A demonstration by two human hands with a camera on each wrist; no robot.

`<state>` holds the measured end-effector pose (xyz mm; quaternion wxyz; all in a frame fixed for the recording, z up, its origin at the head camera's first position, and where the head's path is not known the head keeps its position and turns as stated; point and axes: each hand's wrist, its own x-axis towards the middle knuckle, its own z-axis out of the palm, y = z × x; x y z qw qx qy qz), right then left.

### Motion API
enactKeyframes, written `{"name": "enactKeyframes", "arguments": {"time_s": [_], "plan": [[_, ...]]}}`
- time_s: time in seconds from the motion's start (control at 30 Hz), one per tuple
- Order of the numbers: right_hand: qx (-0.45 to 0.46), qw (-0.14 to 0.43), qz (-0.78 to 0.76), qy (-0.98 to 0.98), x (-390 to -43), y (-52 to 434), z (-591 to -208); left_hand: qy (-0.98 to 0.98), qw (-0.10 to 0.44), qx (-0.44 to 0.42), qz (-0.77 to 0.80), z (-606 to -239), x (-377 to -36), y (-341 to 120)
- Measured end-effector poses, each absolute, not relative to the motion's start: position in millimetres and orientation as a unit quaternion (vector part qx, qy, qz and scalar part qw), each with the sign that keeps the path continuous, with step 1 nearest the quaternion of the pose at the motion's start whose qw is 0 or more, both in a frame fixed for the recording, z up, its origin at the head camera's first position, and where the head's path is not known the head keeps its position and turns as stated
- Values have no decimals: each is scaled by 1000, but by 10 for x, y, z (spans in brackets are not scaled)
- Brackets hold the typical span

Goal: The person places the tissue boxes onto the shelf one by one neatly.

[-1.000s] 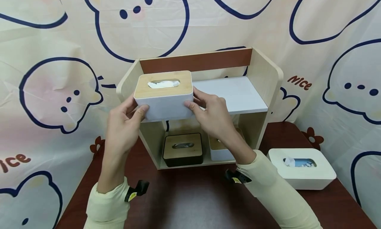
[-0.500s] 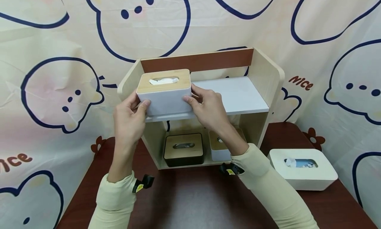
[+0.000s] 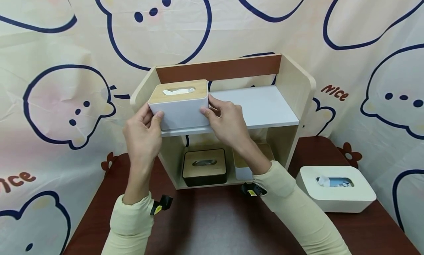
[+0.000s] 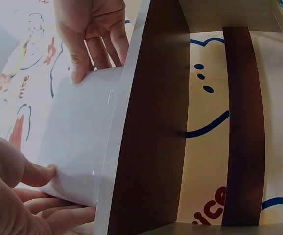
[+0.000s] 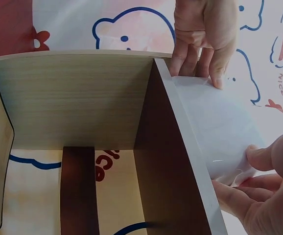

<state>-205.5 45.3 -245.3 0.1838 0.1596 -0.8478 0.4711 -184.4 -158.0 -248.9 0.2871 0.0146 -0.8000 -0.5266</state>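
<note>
Nearest, the left hand (image 3: 143, 131) and right hand (image 3: 225, 119) each pinch an end of the white tissue box (image 3: 179, 109), thumbs on its front face, fingers curled behind. The box sits at the 9 o'clock end of the upper shelf (image 3: 261, 107), overhanging the front edge. To finish well, I judge both hands should push evenly toward 12 o'clock, keeping it square to the brown back rail (image 3: 218, 68).
</note>
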Motion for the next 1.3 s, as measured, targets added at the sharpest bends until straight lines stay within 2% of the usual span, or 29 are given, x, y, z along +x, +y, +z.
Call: {"name": "enactKeyframes", "arguments": {"time_s": [0.47, 0.73, 0.87, 1.07, 1.3], "plan": [[150, 179, 468, -852, -2051, 477, -2467, -804, 289, 11, -520, -2515, -1854, -1550], [151, 133, 485, -851, -2009, 557, -2463, -814, 255, -4, -521, -2541, -1783, -1561], [149, 130, 499, -844, -1928, 653, -2488, -818, 252, -16, -516, -2577, -1691, -1564], [158, 138, 521, -828, -1745, 792, -2572, -822, 266, -32, -502, -2670, -1496, -1562], [187, 156, 543, -804, -1514, 929, -2745, -817, 313, -52, -482, -2834, -1275, -1524]]}}
